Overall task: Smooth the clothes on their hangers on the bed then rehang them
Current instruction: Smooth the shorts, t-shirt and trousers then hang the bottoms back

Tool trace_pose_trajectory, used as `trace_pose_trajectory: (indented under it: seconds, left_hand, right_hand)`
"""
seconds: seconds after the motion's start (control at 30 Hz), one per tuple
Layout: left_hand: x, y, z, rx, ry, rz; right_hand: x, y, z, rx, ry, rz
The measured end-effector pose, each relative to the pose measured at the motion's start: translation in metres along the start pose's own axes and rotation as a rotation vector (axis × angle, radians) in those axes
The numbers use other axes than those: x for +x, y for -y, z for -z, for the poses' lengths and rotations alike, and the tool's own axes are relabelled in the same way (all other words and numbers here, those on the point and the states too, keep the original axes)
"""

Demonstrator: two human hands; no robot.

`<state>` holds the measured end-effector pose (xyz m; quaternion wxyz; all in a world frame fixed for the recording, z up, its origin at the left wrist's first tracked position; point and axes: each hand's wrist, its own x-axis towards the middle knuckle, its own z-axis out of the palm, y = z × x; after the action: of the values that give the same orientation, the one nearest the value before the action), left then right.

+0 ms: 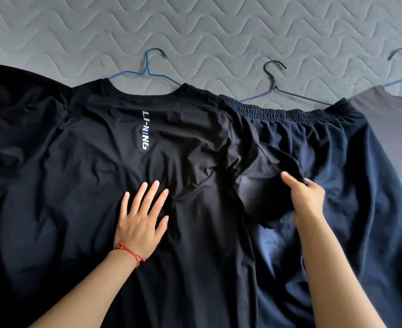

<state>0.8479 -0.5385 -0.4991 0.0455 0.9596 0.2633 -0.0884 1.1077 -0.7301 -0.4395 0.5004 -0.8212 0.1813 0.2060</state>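
now sleeve (263, 192) pinched in right fingers (289, 179) (left flat)

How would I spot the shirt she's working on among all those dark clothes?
On the grey quilted bed, find the bright blue hanger. The black shirt hangs on it, under the flat left hand. Only it carries white and blue lettering down the back.

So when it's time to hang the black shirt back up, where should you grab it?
Probably by the blue hanger's hook, coming from the top of the bed. It pokes out of the black shirt's collar, bare on the mattress, so fingers can curl around it. Right now the left hand presses the shirt flat and the right hand holds its sleeve.
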Motion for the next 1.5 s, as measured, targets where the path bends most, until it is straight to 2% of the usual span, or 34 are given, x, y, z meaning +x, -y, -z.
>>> trace_pose_trajectory:
  seconds: [0.13, 0.2, 0.27, 0.33, 0.43, 0.5, 0.57, 0.63, 0.77, 0.83, 0.87, 0.93, 1.0, 1.07, 1.1, 1.17, 1.23, 1.33, 1.43, 1.5]
  left_hand:
    - [0.000, 0.000, -0.002, 0.001, -0.016, -0.001]
    - [0.000, 0.001, -0.003, 0.004, -0.024, -0.002]
    - [-0.001, 0.001, -0.004, -0.001, -0.033, -0.004]
    - [-0.001, 0.001, -0.005, -0.005, -0.040, -0.005]
    - [-0.001, 0.001, -0.006, -0.001, -0.051, -0.008]
    - [-0.001, 0.000, -0.005, -0.003, -0.059, -0.006]
    - [-0.001, 0.000, -0.005, -0.007, -0.064, -0.003]
    - [0.000, 0.001, -0.005, -0.017, -0.073, -0.011]
    - [0.000, 0.002, -0.006, -0.026, -0.087, -0.028]
    - [0.000, 0.002, -0.005, -0.023, -0.089, -0.034]
    - [0.000, 0.002, -0.004, -0.026, -0.086, -0.038]
    - [0.001, 0.005, 0.001, -0.078, -0.083, -0.039]
    - [0.004, 0.011, 0.013, -0.273, -0.135, -0.022]
    - [0.003, 0.024, 0.030, -0.510, -0.313, 0.034]
    - [0.000, 0.034, 0.041, -0.549, -0.427, 0.061]
    - [-0.004, 0.067, 0.065, -0.479, -0.627, 0.088]
    - [-0.001, 0.112, 0.082, -0.386, -0.721, 0.196]
    - [0.013, 0.179, 0.091, -0.342, -0.689, 0.572]
    - [0.034, 0.221, 0.098, -0.620, -0.533, 0.904]
    - [0.051, 0.238, 0.102, -0.872, -0.448, 0.978]
  right_hand:
    - [0.018, 0.019, 0.017, -0.131, -0.218, 0.243]
    - [0.026, 0.030, 0.023, -0.306, -0.315, 0.263]
    - [0.031, 0.036, 0.027, -0.471, -0.399, 0.203]
    - [0.028, 0.042, 0.017, -0.550, -0.407, 0.299]
    - [-0.006, 0.039, -0.035, -0.625, -0.208, 0.747]
    - [-0.036, 0.028, -0.080, -0.713, 0.024, 1.025]
    - [-0.047, 0.010, -0.111, -0.906, 0.244, 1.199]
    - [-0.030, -0.004, -0.117, -1.054, 0.302, 1.163]
    - [0.002, -0.008, -0.092, -1.126, 0.098, 0.800]
    - [-0.013, -0.005, -0.096, -1.094, 0.054, 0.730]
    - [-0.029, -0.005, -0.104, -1.047, 0.041, 0.749]
    - [-0.067, -0.010, -0.126, -0.959, 0.073, 0.905]
    - [-0.102, -0.016, -0.153, -0.904, 0.188, 1.072]
    - [-0.127, -0.026, -0.177, -0.871, 0.319, 1.109]
    - [-0.134, -0.034, -0.186, -0.866, 0.361, 1.088]
    - [-0.138, -0.050, -0.197, -0.945, 0.360, 1.060]
    - [-0.135, -0.060, -0.201, -1.057, 0.324, 1.066]
    - [-0.133, -0.062, -0.203, -1.073, 0.299, 1.063]
    - [-0.134, -0.063, -0.204, -1.062, 0.265, 1.075]
    - [-0.134, -0.063, -0.205, -1.058, 0.256, 1.079]
